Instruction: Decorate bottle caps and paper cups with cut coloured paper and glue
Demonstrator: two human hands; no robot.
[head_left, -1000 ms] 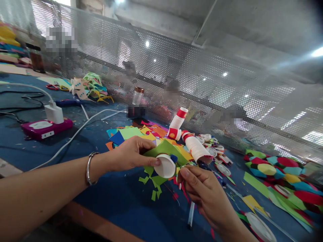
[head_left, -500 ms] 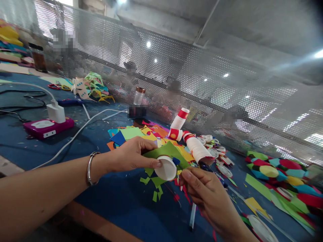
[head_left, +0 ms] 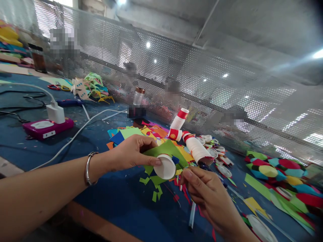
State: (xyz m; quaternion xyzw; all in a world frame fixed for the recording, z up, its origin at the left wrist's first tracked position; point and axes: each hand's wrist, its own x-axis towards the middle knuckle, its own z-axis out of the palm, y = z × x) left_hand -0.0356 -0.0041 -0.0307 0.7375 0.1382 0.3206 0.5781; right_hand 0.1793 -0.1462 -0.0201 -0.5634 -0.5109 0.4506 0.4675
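My left hand [head_left: 137, 153] is closed on a sheet of green paper [head_left: 169, 146], its thumb pressing a white round cup piece [head_left: 165, 167] flat against it. The sheet's lower edge is cut away in places. Close by on the right, my right hand [head_left: 205, 195] has thumb and forefinger pinched together. A thin dark line runs from its fingertips to a small blue piece [head_left: 175, 160] at the cup piece's edge; what the fingers hold is mostly hidden. Below that hand is a clear pen [head_left: 192, 215]. Green scraps [head_left: 155, 196] lie beneath the sheet.
Stacked paper cups [head_left: 196, 148] lie behind my hands, beside coloured paper pieces [head_left: 133, 132]. A purple power strip [head_left: 49, 127] with a white charger and cable is at left. A perforated metal screen [head_left: 207, 80] borders the table's back. Colourful paper work [head_left: 280, 171] lies at right.
The green paper and the cup piece have shifted very slightly left and up with my left hand. More of the thin dark line shows by my right fingertips.
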